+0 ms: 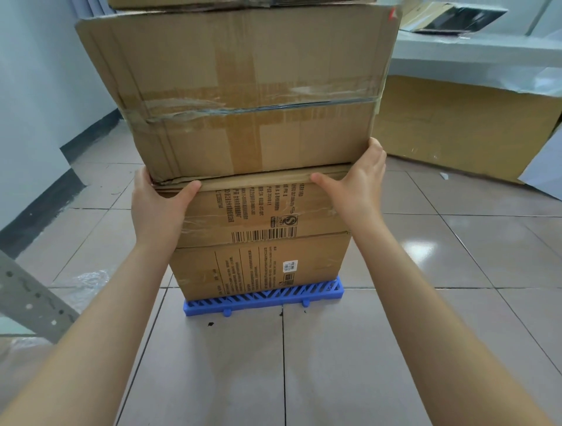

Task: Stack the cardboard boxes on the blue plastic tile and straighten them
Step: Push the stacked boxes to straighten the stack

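A printed cardboard box (261, 243) stands on the blue plastic tile (267, 296) on the floor. On top of it rests a larger taped cardboard box (243, 91), overhanging on both sides. The edge of a third box (237, 3) shows at the very top. My left hand (158, 206) grips the left corner where the two boxes meet, thumb on the front face. My right hand (355, 179) holds the right corner at the same seam, thumb along the lower box's top edge.
A big cardboard-fronted counter (465, 127) stands to the right, with flat items on its top. A perforated metal bar (33, 301) and clear plastic wrap (88, 279) lie at the left. Wall at the left; tiled floor in front.
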